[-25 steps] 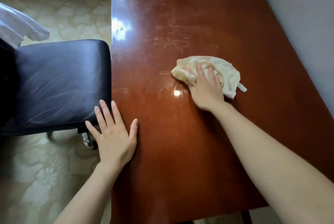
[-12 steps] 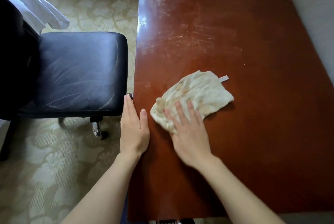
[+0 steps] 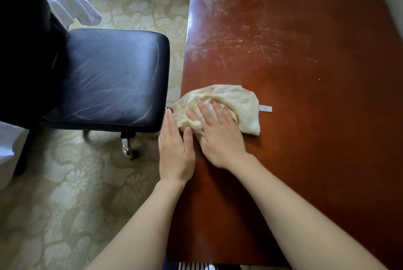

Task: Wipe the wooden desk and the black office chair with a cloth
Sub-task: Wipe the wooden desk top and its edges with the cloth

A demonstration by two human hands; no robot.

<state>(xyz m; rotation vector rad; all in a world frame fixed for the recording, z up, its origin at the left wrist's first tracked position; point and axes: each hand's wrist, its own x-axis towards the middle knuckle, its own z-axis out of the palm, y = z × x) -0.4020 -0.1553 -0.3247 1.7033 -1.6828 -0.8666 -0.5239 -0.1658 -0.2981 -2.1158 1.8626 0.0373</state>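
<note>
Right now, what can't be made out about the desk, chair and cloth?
Head view only.
desk: far end and right side cut off by frame edges.
office chair: cropped at the left edge; base mostly hidden beneath it.
cloth: part covered by the right hand; tag print too small.

Cream cloth (image 3: 239, 99) on scuffed desk (image 3: 305, 121) beside black chair (image 3: 113, 77)

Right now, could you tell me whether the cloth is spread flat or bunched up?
Bunched: the cloth lies crumpled under the right hand.
</note>
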